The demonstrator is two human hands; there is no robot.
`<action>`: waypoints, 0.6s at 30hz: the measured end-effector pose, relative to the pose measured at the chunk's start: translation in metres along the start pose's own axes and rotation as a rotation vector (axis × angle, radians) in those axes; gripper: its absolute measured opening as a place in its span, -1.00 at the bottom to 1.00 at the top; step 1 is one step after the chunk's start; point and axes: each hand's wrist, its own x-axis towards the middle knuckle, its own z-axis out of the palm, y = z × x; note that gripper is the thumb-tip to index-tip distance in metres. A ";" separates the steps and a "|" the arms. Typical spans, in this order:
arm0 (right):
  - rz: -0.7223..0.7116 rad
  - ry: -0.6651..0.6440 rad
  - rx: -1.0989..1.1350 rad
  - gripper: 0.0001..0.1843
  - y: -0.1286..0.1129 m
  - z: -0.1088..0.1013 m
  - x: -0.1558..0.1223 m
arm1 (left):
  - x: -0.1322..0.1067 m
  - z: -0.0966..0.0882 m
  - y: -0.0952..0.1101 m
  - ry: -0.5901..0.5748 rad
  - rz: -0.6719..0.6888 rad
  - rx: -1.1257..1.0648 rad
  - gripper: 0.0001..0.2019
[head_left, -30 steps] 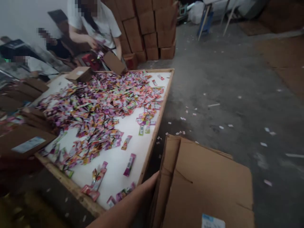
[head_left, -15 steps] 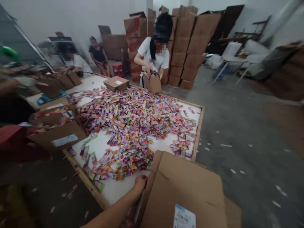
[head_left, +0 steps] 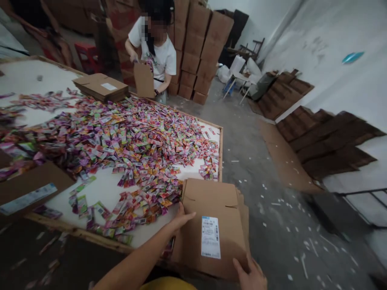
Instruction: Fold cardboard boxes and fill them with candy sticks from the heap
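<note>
A stack of flattened cardboard boxes (head_left: 216,209) with a white label lies on the near right corner of the white table (head_left: 102,189). My left hand (head_left: 181,217) rests on the stack's left edge, fingers spread over the top sheet. My right hand (head_left: 249,276) grips the stack's near right corner between thumb and fingers. A big heap of small colourful packets (head_left: 130,141) covers the table beside the stack.
A person in a white shirt (head_left: 155,52) stands at the far side holding an open box (head_left: 144,80). Another flat box stack (head_left: 101,86) lies on the table. An open carton (head_left: 28,187) sits at left. Stacked cartons (head_left: 199,48) stand behind; littered concrete floor (head_left: 266,193) at right.
The view swung from the floor toward the table. The box stack came down flat onto the table corner. My right hand came into view on its near corner.
</note>
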 end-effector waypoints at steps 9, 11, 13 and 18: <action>-0.349 -0.308 0.739 -0.33 -0.122 -0.007 -0.048 | -0.039 -0.082 0.062 0.418 0.459 -0.050 -0.05; -0.487 -0.422 0.740 -0.46 -0.147 0.016 -0.060 | -0.061 -0.126 0.089 0.689 0.662 -0.005 -0.20; -0.602 -0.509 0.729 -0.59 -0.169 0.043 -0.070 | -0.085 -0.169 0.110 0.816 0.721 -0.009 -0.31; -0.742 -0.593 0.701 -0.67 -0.210 0.102 -0.087 | -0.126 -0.234 0.113 0.922 0.508 -0.106 -0.43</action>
